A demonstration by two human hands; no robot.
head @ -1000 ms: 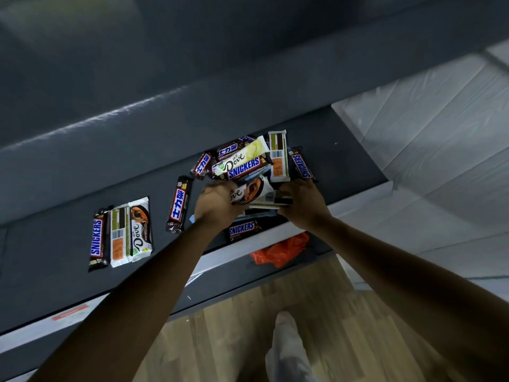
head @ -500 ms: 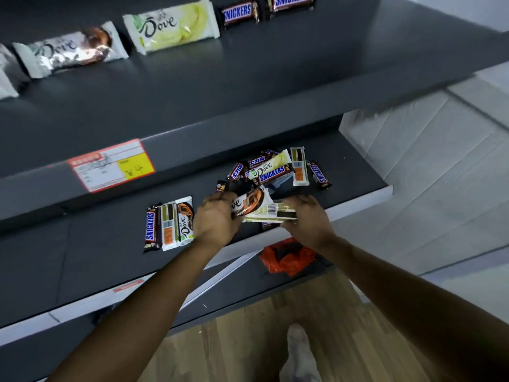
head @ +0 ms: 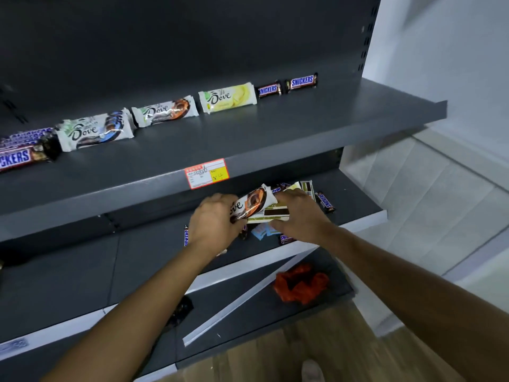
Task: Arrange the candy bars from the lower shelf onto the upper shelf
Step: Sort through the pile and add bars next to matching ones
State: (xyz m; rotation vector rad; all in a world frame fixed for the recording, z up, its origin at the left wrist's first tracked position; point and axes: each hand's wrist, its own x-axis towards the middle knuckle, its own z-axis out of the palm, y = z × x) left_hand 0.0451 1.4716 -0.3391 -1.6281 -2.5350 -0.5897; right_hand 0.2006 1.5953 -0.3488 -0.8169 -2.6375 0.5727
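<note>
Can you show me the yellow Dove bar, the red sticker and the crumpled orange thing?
yellow Dove bar (head: 227, 97): head view, middle of its wrapper.
red sticker (head: 206, 173): head view, its centre.
crumpled orange thing (head: 301, 283): head view, its middle folds.

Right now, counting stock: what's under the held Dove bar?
A second bar, back up, held with the Dove bar. On the lower shelf, a blue wrapper and a Snickers; left hand and right hand hide the rest.

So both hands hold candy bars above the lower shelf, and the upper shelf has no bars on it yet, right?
No. The head view shows a row of Snickers bars and Dove bars on the upper shelf. The rest holds: left hand and right hand grip candy bars above the lower shelf.
</note>
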